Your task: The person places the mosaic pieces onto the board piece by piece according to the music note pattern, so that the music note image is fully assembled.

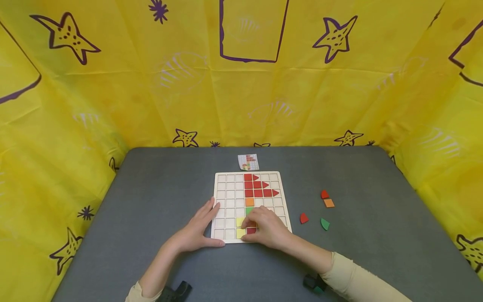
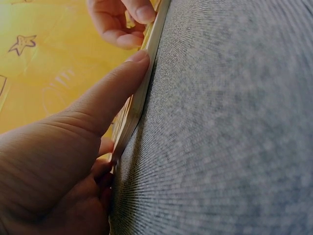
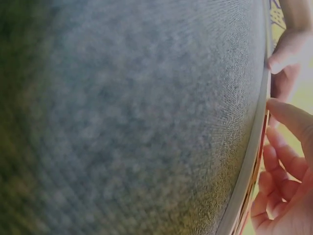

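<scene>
A pale wooden grid board (image 1: 229, 212) lies on the table with coloured tiles in some of its squares. At its left side, my left hand (image 1: 196, 228) rests with the thumb against the front edge and the fingers at the left edge. In the left wrist view its thumb (image 2: 115, 88) lies straight along the rim. My right hand (image 1: 268, 228) is over the lower middle, thumb and forefinger bent about a yellow tile (image 1: 240, 233). Another yellow tile (image 1: 239, 222), a dark red tile (image 1: 251, 230) and a green tile (image 1: 249, 210) are beside its fingers, partly covered.
Red tiles (image 1: 258, 193) form three rows above an orange tile (image 1: 249, 201). A pattern card (image 1: 247, 162) lies behind the board. To the right are loose red pieces (image 1: 304, 218), an orange square (image 1: 329, 203) and a green piece (image 1: 325, 224). Yellow cloth (image 1: 241, 92) surrounds the table.
</scene>
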{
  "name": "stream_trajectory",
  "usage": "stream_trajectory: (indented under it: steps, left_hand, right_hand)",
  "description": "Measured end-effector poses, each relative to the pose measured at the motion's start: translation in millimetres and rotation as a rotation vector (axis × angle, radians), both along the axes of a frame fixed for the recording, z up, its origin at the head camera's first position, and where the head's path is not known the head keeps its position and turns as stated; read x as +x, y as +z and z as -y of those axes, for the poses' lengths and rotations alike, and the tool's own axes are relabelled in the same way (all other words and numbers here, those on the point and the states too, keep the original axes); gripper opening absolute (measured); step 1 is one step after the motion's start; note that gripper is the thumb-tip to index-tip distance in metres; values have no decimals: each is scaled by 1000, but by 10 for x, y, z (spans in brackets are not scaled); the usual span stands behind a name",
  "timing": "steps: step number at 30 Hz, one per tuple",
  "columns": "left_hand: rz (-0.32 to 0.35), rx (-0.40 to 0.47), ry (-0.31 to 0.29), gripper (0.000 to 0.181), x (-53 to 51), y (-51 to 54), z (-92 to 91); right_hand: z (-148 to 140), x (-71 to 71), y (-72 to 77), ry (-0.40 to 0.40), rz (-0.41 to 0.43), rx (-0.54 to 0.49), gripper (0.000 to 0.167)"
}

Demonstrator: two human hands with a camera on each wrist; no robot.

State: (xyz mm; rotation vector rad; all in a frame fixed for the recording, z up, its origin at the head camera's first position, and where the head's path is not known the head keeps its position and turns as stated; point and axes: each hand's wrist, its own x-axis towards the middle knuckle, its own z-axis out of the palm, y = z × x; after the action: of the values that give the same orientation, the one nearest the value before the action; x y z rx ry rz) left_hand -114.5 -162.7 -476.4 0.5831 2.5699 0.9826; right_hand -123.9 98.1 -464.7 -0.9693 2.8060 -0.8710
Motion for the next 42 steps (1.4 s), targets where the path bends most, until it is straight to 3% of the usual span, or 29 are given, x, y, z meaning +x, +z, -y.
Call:
stream_trajectory:
  steps: [4, 8, 12, 16, 20, 26, 33, 42]
  left_hand:
    - [-1, 0, 0, 110, -3, 7, 1]
    - [5, 1, 3, 110, -1, 21, -6]
    - [13, -4, 6, 111, -4, 21, -9]
    - [12, -18, 7, 111, -3, 18, -4]
    - [12, -20, 3, 112, -3, 25, -2]
    - [14, -13, 10, 112, -4, 29, -15]
    - [15, -13, 11, 111, -10, 14, -22]
    - [19, -14, 11, 111, -9, 30, -27]
  right_hand:
    - [-24, -25, -3, -3, 31, -45, 24]
    - [-128, -50, 6, -31, 85, -159, 23]
    - [-336, -69, 21, -103, 137, -267, 23]
    - [-616, -96, 43, -194, 170, -298, 24]
    - [-926, -121, 41, -292, 199, -295, 25]
    - [-1422, -154, -2, -377, 221, -304, 30]
    - [-1959, -176, -21, -501, 243, -222, 39]
    - [-2311, -216, 5, -545, 249, -130, 43]
